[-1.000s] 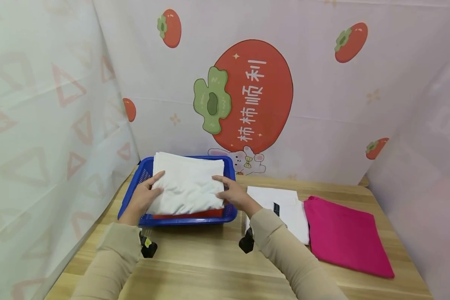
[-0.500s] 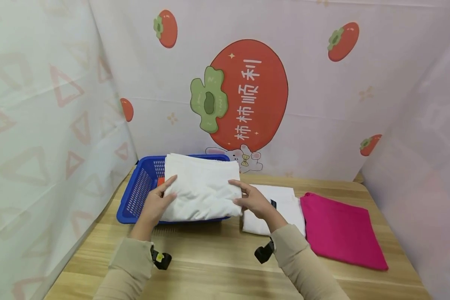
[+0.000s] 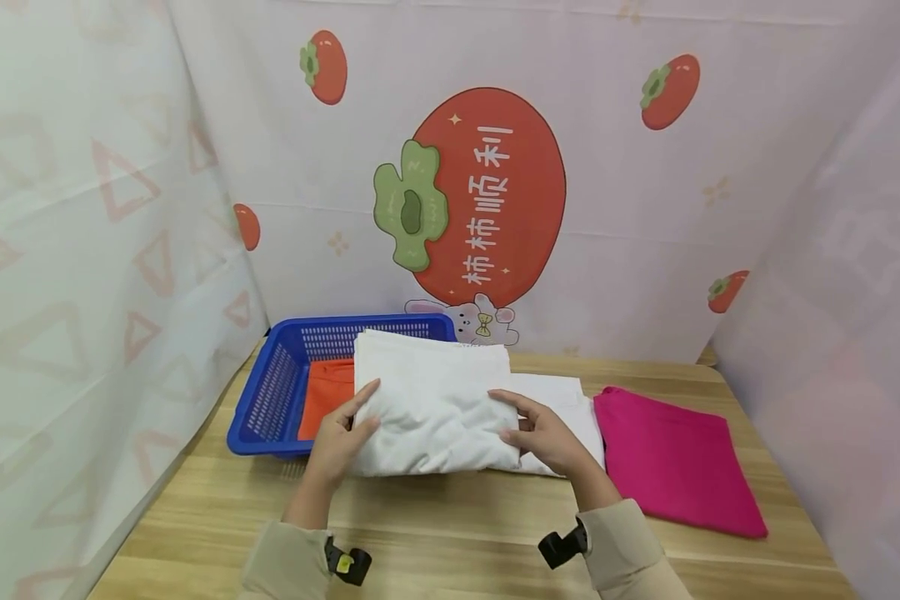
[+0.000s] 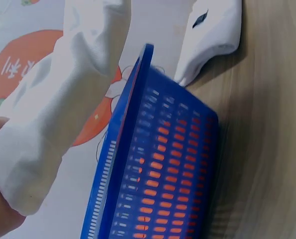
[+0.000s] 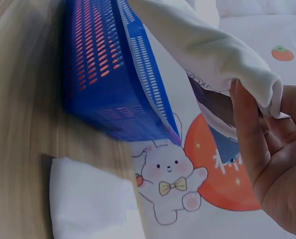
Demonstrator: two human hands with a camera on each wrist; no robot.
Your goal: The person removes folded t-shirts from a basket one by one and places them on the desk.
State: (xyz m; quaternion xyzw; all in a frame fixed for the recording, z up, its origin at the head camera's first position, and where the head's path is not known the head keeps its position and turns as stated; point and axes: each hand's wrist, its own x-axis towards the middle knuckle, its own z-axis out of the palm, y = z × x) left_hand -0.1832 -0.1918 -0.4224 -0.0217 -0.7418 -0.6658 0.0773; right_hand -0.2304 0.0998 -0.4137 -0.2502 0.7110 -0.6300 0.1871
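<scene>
A folded white garment (image 3: 431,408) is held up between both hands, raised over the right front part of a blue plastic basket (image 3: 270,404). My left hand (image 3: 341,437) pinches its left edge, thumb on top. The right hand (image 3: 551,433) grips the opposite edge the same way. Dark print and a blue patch show on the garment's underside in the right wrist view, where the right hand (image 5: 282,169) has its fingers beneath the fold. Inside the basket lies a folded orange cloth (image 3: 326,392), partly hidden by the garment.
Right of the basket, another folded white garment (image 3: 570,412) lies on the wooden table (image 3: 457,533), partly covered by the held one. Beside it is a folded magenta cloth (image 3: 675,462). Printed curtains (image 3: 607,292) stand behind and at both sides.
Both hands have carried the white garment right and toward the person, away from over the basket's middle. More of the orange cloth inside now shows.
</scene>
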